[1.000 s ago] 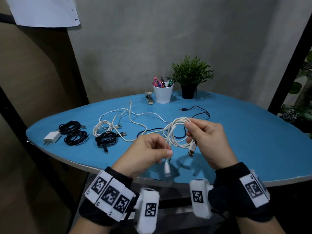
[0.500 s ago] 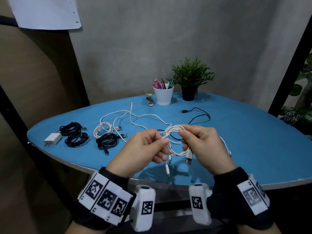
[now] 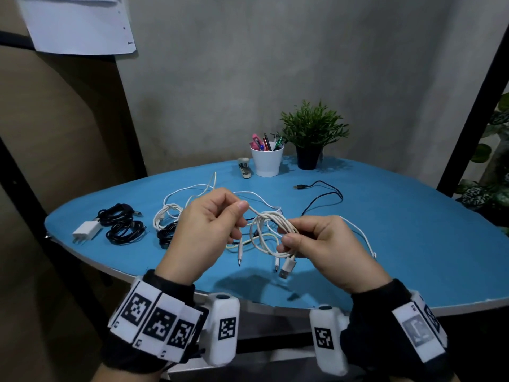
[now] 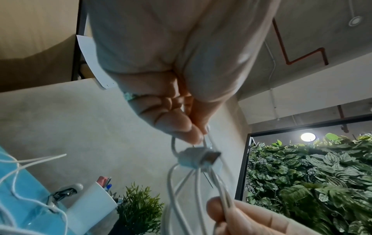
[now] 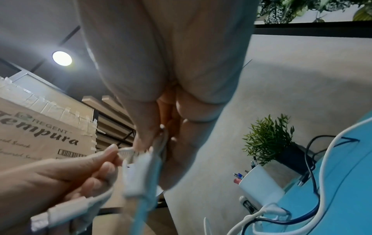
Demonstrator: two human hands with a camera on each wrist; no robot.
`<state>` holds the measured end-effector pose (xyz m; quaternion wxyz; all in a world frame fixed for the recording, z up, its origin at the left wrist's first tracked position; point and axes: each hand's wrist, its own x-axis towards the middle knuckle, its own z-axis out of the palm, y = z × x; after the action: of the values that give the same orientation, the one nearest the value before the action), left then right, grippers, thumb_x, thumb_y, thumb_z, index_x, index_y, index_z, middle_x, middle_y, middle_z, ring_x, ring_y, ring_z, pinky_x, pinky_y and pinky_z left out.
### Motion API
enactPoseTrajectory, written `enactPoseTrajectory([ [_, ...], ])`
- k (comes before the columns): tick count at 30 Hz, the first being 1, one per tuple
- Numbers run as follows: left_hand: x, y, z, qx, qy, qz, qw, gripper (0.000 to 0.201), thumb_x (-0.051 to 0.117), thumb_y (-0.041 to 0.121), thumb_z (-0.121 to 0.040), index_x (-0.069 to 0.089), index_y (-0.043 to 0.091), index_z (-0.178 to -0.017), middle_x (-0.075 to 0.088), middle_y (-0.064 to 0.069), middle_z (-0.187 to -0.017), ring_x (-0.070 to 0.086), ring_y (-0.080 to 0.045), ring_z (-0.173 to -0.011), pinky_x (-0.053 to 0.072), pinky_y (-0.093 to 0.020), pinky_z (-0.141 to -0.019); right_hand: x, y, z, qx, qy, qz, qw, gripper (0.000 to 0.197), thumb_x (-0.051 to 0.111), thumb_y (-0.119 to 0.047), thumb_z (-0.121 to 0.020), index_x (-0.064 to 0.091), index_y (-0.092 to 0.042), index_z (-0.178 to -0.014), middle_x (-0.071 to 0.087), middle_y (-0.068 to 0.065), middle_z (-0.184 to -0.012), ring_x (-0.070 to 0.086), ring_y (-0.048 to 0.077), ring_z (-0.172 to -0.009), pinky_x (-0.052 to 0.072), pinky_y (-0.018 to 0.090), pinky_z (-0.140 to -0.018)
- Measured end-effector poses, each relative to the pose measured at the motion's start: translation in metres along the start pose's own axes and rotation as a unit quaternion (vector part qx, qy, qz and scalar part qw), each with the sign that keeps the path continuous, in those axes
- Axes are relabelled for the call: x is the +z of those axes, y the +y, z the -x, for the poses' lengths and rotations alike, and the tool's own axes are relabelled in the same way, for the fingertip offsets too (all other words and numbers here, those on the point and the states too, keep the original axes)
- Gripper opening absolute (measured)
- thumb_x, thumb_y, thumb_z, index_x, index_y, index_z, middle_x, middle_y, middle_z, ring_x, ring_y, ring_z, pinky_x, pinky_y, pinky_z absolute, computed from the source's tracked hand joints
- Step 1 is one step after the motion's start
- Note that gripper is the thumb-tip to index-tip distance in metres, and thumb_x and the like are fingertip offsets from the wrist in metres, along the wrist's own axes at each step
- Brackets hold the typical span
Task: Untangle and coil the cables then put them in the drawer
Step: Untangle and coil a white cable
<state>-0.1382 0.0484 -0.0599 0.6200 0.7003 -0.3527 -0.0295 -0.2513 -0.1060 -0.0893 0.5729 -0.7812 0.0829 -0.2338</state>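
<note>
The right hand [image 3: 325, 244] pinches the white cable [image 3: 271, 232] loops so they stay; at nine o'clock, the left hand [image 3: 206, 230] pinches its loose end

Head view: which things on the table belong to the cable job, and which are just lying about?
Job:
- white cable, held by left hand and right hand
- loose white cables
- loose black cable
- coiled black cables

Lying about:
- white charger plug
- pen cup
- potted plant
- stapler
</note>
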Motion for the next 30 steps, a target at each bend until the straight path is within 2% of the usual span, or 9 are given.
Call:
enactPoseTrajectory([
  [3, -0.005, -0.002, -0.002, 0.0, 0.025, 0.007, 1.0, 0.017, 0.06, 0.013, -0.089, 0.062, 0.005, -0.075, 0.063, -0.002, -0.061, 0.054, -0.008, -0.048, 0.044, -0.016, -0.046, 0.0, -0.003, 0.002, 0.006, 0.001, -0.029, 1.0, 0.029, 0.056, 0.005, -0.088, 0.072, -0.02, -0.086, 0.073, 0.011, -0.075, 0.07, 0.018, -0.076, 0.057, 0.033, -0.078],
  [5, -0.008, -0.004, -0.002, -0.008, 0.02, 0.006, 1.0, 0.015, 0.061, 0.013, -0.089, 0.065, 0.006, -0.076, 0.066, -0.005, -0.066, 0.057, -0.008, -0.05, 0.046, -0.017, -0.048, -0.001, -0.005, 0.002, 0.007, 0.03, -0.073, 0.997, 0.026, 0.056, 0.008, -0.087, 0.072, -0.013, -0.09, 0.071, 0.01, -0.072, 0.07, 0.017, -0.071, 0.058, 0.029, -0.073],
  [7, -0.009, -0.007, -0.001, -0.026, -0.01, -0.002, 1.0, 0.014, 0.061, 0.012, -0.088, 0.068, 0.005, -0.077, 0.068, -0.006, -0.069, 0.061, -0.009, -0.052, 0.049, -0.017, -0.05, -0.003, -0.008, 0.001, 0.005, 0.063, -0.114, 0.991, 0.023, 0.058, 0.01, -0.085, 0.071, -0.008, -0.089, 0.071, 0.008, -0.069, 0.07, 0.017, -0.066, 0.059, 0.027, -0.067],
  [10, -0.008, -0.012, 0.001, -0.053, -0.065, -0.023, 0.996, 0.01, 0.065, 0.009, -0.085, 0.071, 0.005, -0.078, 0.068, -0.005, -0.064, 0.063, -0.007, -0.055, 0.05, -0.016, -0.053, -0.005, -0.01, 0.001, -0.009, 0.096, -0.139, 0.986, 0.026, 0.058, 0.01, -0.084, 0.071, -0.011, -0.082, 0.07, 0.006, -0.065, 0.07, 0.018, -0.064, 0.059, 0.028, -0.065],
  [15, -0.001, -0.015, 0.004, -0.049, -0.102, -0.077, 0.991, 0.015, 0.07, 0.002, -0.079, 0.069, 0.012, -0.068, 0.068, -0.006, -0.06, 0.062, -0.008, -0.057, 0.053, -0.019, -0.059, -0.003, -0.017, 0.002, -0.008, 0.087, -0.195, 0.977, 0.021, 0.055, 0.009, -0.086, 0.069, -0.006, -0.083, 0.068, 0.006, -0.062, 0.07, 0.02, -0.062, 0.058, 0.025, -0.06],
  [17, 0.001, -0.016, 0.003, -0.052, -0.079, -0.057, 0.994, 0.018, 0.067, -0.001, -0.081, 0.064, 0.01, -0.067, 0.068, -0.006, -0.06, 0.065, -0.013, -0.059, 0.055, -0.022, -0.059, -0.003, -0.018, 0.003, -0.005, 0.074, -0.21, 0.975, 0.02, 0.054, 0.009, -0.086, 0.068, -0.005, -0.084, 0.067, 0.006, -0.062, 0.07, 0.02, -0.062, 0.056, 0.023, -0.057],
  [23, 0.007, -0.008, 0.0, -0.036, 0.057, 0.148, 0.987, 0.016, 0.057, -0.008, -0.086, 0.053, 0.002, -0.073, 0.069, -0.007, -0.061, 0.069, -0.015, -0.059, 0.055, -0.02, -0.055, -0.003, -0.018, 0.004, 0.016, 0.025, -0.208, 0.978, 0.015, 0.054, 0.006, -0.087, 0.067, -0.002, -0.088, 0.068, 0.007, -0.067, 0.07, 0.019, -0.064, 0.056, 0.022, -0.058],
  [28, 0.014, -0.003, 0.001, 0.014, 0.145, 0.164, 0.976, 0.024, 0.058, -0.011, -0.083, 0.051, 0.007, -0.069, 0.07, -0.001, -0.062, 0.071, -0.018, -0.066, 0.055, -0.021, -0.06, 0.004, -0.016, 0.004, 0.032, -0.008, -0.2, 0.979, 0.013, 0.054, 0.002, -0.087, 0.066, -0.002, -0.09, 0.071, 0.008, -0.073, 0.071, 0.019, -0.065, 0.057, 0.028, -0.064],
  [30, 0.015, -0.005, 0.001, 0.018, 0.147, 0.155, 0.977, 0.031, 0.064, -0.01, -0.077, 0.053, 0.015, -0.064, 0.069, 0.001, -0.063, 0.071, -0.021, -0.071, 0.057, -0.028, -0.067, 0.004, -0.015, 0.004, 0.036, -0.013, -0.204, 0.978, 0.014, 0.052, 0.003, -0.088, 0.065, 0.001, -0.094, 0.072, 0.008, -0.078, 0.071, 0.02, -0.065, 0.059, 0.029, -0.062],
])
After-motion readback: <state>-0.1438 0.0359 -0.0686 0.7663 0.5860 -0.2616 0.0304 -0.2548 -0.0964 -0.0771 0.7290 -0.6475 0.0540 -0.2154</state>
